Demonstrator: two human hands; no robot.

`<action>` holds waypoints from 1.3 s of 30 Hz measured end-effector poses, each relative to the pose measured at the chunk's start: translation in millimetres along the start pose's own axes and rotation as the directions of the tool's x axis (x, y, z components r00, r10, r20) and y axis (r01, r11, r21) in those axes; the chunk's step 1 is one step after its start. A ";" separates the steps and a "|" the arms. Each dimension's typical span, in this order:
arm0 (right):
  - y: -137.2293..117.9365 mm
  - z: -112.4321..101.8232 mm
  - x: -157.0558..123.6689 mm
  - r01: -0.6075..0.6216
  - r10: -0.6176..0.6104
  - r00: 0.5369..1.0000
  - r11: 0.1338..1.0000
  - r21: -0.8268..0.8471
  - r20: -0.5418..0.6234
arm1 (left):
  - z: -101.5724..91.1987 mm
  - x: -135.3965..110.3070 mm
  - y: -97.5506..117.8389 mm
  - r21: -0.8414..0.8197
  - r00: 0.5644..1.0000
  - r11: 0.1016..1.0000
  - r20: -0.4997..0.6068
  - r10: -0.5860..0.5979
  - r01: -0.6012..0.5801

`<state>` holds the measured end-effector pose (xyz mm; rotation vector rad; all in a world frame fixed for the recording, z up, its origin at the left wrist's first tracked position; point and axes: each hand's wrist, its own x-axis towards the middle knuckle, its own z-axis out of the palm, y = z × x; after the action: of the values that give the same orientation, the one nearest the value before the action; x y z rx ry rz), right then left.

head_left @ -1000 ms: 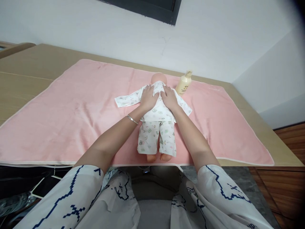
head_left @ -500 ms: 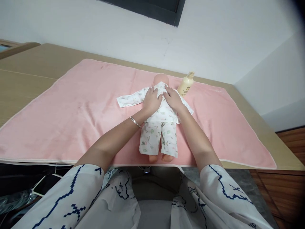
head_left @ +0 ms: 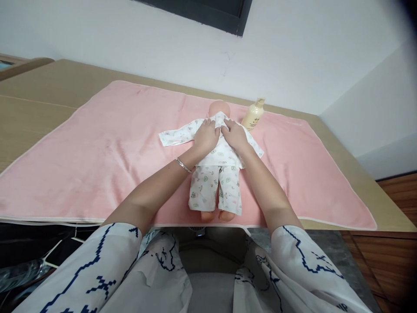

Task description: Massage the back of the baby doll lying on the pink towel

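Observation:
A baby doll [head_left: 216, 182] lies on a pink blanket [head_left: 97, 161], head away from me, dressed in a white printed shirt and trousers. Its head [head_left: 219, 107] shows just past my fingers. My left hand [head_left: 205, 138] rests on the left side of the doll's chest, and its fingertips are curled into the shirt near the collar. My right hand [head_left: 235, 136] lies on the right side of the chest, fingers bent the same way on the shirt's front. The two hands nearly touch at the neckline. The shirt's empty left sleeve [head_left: 176, 135] lies spread on the blanket.
A cream lotion bottle [head_left: 253, 116] stands on the blanket just right of the doll's head. The blanket covers a wooden table [head_left: 29, 117] set against a white wall. Wooden floor [head_left: 400, 204] shows at the right.
Both hands have slid a little up the doll's chest toward the collar. Their fingers went from lying flat to curling on the shirt.

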<state>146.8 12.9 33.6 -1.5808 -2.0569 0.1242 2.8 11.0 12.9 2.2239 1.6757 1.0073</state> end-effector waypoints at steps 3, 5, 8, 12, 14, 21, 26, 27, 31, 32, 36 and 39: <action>14.9 4.5 5.5 0.026 -0.029 0.999 0.994 0.102 0.023 | -1.6 -3.1 3.8 0.007 1.000 1.000 0.003 -0.007 0.007; 14.0 5.6 5.3 0.008 -0.012 0.999 0.994 0.112 0.034 | -2.3 -0.3 0.6 -0.014 0.999 0.999 0.018 -0.033 0.033; -2.8 1.9 -1.2 -0.028 0.027 1.000 0.999 0.023 0.010 | -5.1 7.3 -8.5 -0.054 0.997 0.997 0.055 -0.054 0.057; -30.7 -8.8 -12.4 -0.013 0.020 0.999 0.991 -0.135 0.047 | -12.0 13.2 -15.0 -0.055 0.997 0.998 0.074 -0.022 0.026; -34.3 -12.6 -14.1 -0.004 0.012 0.998 0.990 -0.141 0.056 | -13.4 12.8 -13.9 -0.041 0.998 0.999 0.059 -0.006 0.008; 1.9 -2.9 0.3 -0.028 0.028 1.000 0.996 0.090 0.001 | 1.8 5.2 -8.3 0.003 1.000 1.000 -0.010 0.027 -0.027; -9.5 8.5 -4.1 -0.058 0.058 0.998 0.998 -0.007 -0.037 | -2.1 11.2 -14.2 -0.089 0.998 0.996 0.063 0.010 -0.004; -16.4 8.8 -7.3 -0.063 0.062 0.997 0.998 -0.020 -0.034 | -4.6 13.4 -15.8 -0.117 0.997 0.993 0.081 0.006 0.004; -36.2 4.8 -16.5 -0.031 0.031 1.000 0.998 -0.054 0.005 | -6.6 18.5 -19.8 -0.195 0.998 0.981 0.069 -0.006 0.019; -36.4 3.7 -16.4 -0.024 0.024 1.000 0.998 -0.056 0.011 | -4.2 18.2 -20.0 -0.194 0.998 0.981 0.055 -0.011 0.022; -17.8 5.0 -6.6 -0.039 0.039 0.999 0.999 0.004 0.005 | 10.1 13.1 -20.6 -0.180 1.000 0.984 -0.023 -0.013 0.009; 2.3 8.6 1.7 -0.031 0.031 1.000 0.997 0.070 0.004 | 16.6 9.1 -22.3 -0.183 0.997 0.983 -0.072 0.004 -0.017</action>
<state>144.5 17.2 25.9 -1.5708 -2.0085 0.2082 -3.2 31.1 -7.4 2.1043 1.5310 1.2049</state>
